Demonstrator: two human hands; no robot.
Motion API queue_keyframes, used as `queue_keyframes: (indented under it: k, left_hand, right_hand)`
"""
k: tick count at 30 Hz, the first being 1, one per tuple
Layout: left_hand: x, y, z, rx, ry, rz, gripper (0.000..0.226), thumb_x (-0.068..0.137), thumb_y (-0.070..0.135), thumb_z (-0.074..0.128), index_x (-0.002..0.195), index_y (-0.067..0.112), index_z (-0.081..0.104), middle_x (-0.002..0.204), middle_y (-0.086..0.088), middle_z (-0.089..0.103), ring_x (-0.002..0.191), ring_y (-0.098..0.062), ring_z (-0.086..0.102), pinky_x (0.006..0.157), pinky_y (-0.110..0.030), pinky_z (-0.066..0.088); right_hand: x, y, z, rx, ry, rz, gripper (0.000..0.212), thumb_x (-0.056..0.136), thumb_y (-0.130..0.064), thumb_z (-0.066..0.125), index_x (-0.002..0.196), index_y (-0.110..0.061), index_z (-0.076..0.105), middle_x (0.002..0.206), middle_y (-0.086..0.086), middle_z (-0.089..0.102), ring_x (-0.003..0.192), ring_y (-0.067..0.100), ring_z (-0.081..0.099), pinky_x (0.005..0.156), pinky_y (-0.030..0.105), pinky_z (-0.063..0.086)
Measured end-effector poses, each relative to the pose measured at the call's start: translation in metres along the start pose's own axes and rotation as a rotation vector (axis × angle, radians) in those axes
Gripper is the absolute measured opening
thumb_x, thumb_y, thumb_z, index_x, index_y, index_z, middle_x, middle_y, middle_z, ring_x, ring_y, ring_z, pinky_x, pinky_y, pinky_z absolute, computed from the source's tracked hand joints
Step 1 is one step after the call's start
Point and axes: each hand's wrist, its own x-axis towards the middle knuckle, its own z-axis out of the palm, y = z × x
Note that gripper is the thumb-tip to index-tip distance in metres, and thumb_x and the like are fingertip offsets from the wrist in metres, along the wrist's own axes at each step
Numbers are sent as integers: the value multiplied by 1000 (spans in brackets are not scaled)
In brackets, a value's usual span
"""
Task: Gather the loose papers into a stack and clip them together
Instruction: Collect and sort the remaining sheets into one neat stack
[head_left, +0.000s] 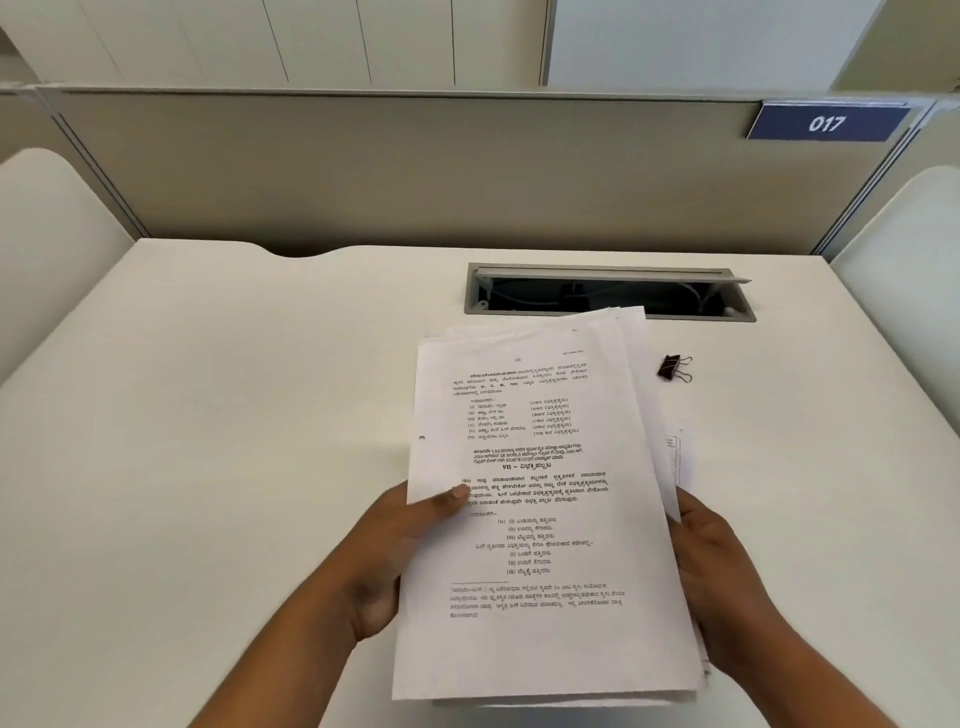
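Note:
A stack of printed white papers (540, 467) is held up over the white desk (234, 415), its sheets fanned unevenly at the top and right edges. My left hand (400, 540) grips the stack's left edge, thumb on the top page. My right hand (722, 577) holds the right edge from beside and under it. One sheet (680, 457) sticks out to the right behind the stack. A black binder clip (674, 368) lies on the desk to the upper right of the papers, apart from them.
An open cable tray slot (608, 293) is set in the desk just beyond the papers. A beige partition (415, 171) with a blue "017" sign (826, 123) closes the far side. White side panels stand at left and right.

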Motion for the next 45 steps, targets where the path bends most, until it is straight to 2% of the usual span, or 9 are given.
queue_keyframes:
  k: [3,7,11,16,22,28,39,43,45]
  left_hand:
    - [1,-7,0,34,76,107,32,94,9,63,126,12,66,119,-12,76,108,-34,73,98,-53,55]
    - [-1,-9,-11,65,218,251,27,96,7,63,121,14,67,112,-8,78,101,-32,76,90,-51,59]
    - [-3,-3,-29,111,329,416,27,93,0,64,115,15,70,105,-4,80,94,-24,77,73,-35,63]
    - [3,1,-45,260,402,551,45,83,14,81,126,14,67,119,-4,75,107,-22,73,86,-41,62]
    - [14,-8,-50,277,412,519,31,89,15,73,120,18,69,109,-1,77,98,-21,74,76,-32,64]
    - [18,-5,-53,274,379,526,18,88,16,72,101,27,74,98,13,80,93,-10,76,78,-24,61]
    - [9,-18,-20,45,197,245,34,90,29,67,120,15,69,110,-5,79,99,-27,77,89,-48,60]
    - [3,-31,-21,90,228,280,26,97,24,62,118,12,70,105,-6,80,94,-26,78,72,-36,63]
    - [0,-29,-27,81,249,299,22,96,21,62,114,12,71,102,-8,81,91,-28,78,66,-33,63]
  right_hand:
    - [3,-3,5,-56,-21,-20,41,103,-41,35,96,-24,71,78,-11,78,65,-2,72,51,11,51]
    - [13,-3,26,-148,-113,-129,23,90,-29,59,106,-19,72,102,1,78,91,21,75,75,34,61]
    - [30,-5,54,-215,-103,-211,16,92,-14,65,102,-24,73,98,-7,79,90,16,75,75,32,61]
    - [45,-8,83,-235,-137,-283,19,84,-17,76,102,-25,73,99,-5,79,89,15,75,80,41,61]
    - [49,2,88,-270,-229,-329,23,82,-31,75,102,-41,70,106,-13,76,97,10,72,79,32,59]
    - [55,7,71,-234,-170,-263,17,83,-23,71,100,-27,72,97,-13,78,90,10,74,73,22,58]
    - [44,2,32,-33,-41,-149,15,92,-11,62,100,-13,76,101,15,77,90,37,73,83,49,58]
    - [30,8,25,-83,-109,-106,42,81,-50,67,103,-15,75,107,10,77,95,28,74,84,42,58]
    - [22,17,19,-151,-111,-85,55,86,-66,46,105,-24,76,110,-3,77,104,14,71,93,33,52]
